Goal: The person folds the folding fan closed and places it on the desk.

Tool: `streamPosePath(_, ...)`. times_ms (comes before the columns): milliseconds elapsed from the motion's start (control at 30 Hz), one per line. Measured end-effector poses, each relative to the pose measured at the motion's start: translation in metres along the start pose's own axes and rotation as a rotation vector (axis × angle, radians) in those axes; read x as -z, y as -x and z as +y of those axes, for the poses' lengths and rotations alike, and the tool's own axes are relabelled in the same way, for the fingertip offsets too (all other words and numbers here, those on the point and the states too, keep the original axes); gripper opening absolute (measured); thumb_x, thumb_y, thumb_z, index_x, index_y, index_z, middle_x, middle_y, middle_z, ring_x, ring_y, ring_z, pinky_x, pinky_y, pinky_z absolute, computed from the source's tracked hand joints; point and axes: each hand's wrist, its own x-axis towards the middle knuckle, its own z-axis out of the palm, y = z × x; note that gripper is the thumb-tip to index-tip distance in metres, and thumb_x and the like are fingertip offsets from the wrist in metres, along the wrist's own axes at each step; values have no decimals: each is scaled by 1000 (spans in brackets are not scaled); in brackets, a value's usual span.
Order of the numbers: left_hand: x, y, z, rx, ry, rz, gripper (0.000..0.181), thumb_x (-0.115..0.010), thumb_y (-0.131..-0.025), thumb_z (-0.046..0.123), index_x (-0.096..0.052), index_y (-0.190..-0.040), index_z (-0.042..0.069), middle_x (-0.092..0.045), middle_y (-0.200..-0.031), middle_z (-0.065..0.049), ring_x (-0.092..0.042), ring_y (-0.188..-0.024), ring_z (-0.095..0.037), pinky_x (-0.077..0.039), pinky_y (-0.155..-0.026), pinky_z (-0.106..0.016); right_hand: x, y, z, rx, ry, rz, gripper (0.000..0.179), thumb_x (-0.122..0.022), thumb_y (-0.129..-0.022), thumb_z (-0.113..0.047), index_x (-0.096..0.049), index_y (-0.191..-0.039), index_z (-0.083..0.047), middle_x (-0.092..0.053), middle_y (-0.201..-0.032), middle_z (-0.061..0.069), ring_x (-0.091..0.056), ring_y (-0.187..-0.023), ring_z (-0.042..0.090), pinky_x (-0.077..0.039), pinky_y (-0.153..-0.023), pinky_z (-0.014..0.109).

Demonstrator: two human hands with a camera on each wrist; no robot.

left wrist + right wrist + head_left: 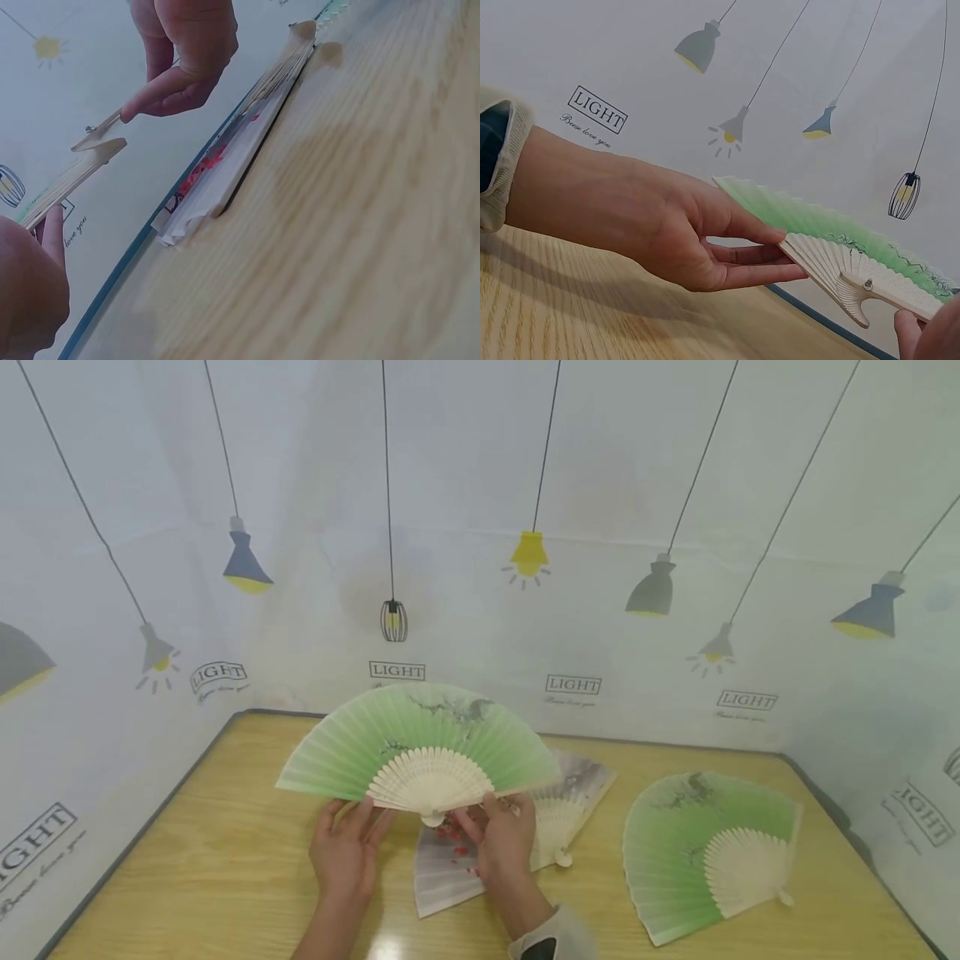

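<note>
An opened green folding fan (442, 718) with pale ribs and dark branch drawings is held up above the table. My left hand (345, 852) pinches its left outer rib from below. On the other side my right hand (506, 847) pinches the right outer rib between thumb and fingers, as the right wrist view also shows. Under the right hand lies a greyish fan (573, 785) with red blossoms, spread on the table and partly covered. In the left wrist view this blossom fan (225, 161) appears nearly edge-on.
A second green fan (675, 843) lies spread on the wooden table (202, 843) at the right. Around the table's dark edge stand white walls (465, 485) printed with hanging lamps and the word LIGHT.
</note>
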Motion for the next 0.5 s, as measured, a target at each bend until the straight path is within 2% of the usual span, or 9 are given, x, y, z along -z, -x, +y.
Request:
streamPosePath(333,-1,2,2,11,-23,25,18,-61,-87,-11,-56,-100,1,-67,-91,-14,-69,-84,-26,-56,-80,-42,-1,2,-3,0,28,9,31,-47,-100,-4,-32,-127,1,-51,-100,17,-63,-75,23,-59,-74,36)
streamPosePath(500,-1,0,3,7,-65,17,22,-63,-87,-10,-56,-105,1,-68,-90,-14,-69,-83,-26,-56,-80,-41,0,3,-3,9,53,-7,29,-47,-100,-4,-34,-126,0,-54,-97,16,-63,-75,23,-58,-75,36)
